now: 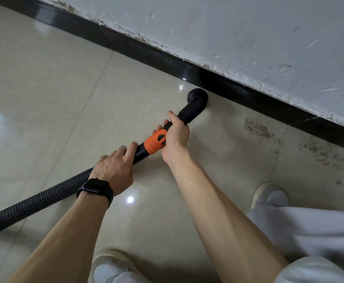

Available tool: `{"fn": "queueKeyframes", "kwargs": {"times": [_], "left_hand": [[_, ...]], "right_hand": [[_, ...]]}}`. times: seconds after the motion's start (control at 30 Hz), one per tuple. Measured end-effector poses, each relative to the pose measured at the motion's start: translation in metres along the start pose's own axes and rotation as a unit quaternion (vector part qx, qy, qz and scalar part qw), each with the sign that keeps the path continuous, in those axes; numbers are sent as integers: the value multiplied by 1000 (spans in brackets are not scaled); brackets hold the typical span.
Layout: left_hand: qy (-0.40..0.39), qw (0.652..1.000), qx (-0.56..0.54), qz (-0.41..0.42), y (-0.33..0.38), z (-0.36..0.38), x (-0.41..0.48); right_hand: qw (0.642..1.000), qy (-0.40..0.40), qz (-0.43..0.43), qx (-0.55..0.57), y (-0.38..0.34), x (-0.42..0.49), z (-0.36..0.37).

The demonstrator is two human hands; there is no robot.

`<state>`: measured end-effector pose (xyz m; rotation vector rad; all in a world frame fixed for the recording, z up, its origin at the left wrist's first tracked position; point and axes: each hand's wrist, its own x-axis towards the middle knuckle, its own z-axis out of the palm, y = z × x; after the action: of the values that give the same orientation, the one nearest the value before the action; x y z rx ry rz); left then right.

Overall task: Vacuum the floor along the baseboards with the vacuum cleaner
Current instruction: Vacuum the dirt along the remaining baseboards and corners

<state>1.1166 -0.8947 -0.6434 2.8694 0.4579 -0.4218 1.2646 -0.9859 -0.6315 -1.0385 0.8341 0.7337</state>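
A black vacuum wand with an orange collar [154, 143] runs diagonally up to a round black brush nozzle [197, 96]. The nozzle sits on the beige tiled floor [64, 99], right against the black baseboard [248, 92]. My right hand [176, 137] grips the wand just above the orange collar. My left hand [113, 170], with a ring and a black watch on the wrist, holds the wand below the collar where the ribbed black hose [34, 203] begins. The hose trails off to the lower left edge.
A grey-white wall [248, 33] with chipped paint rises above the baseboard. Dark dirt patches [318, 152] lie on the floor to the right of the nozzle. My two light shoes [269, 195] and pale trouser legs stand at the bottom.
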Motion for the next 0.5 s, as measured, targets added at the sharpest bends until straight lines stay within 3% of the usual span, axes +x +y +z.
{"fn": "queueKeyframes", "kwargs": {"times": [0.33,0.5], "left_hand": [[-19,987,31,158,41,6,2],[-26,978,48,203,59,10,7]], "right_hand": [[981,160,-35,101,-5,-15,-79],[973,184,-40,130,-14,-19,-101]]}}
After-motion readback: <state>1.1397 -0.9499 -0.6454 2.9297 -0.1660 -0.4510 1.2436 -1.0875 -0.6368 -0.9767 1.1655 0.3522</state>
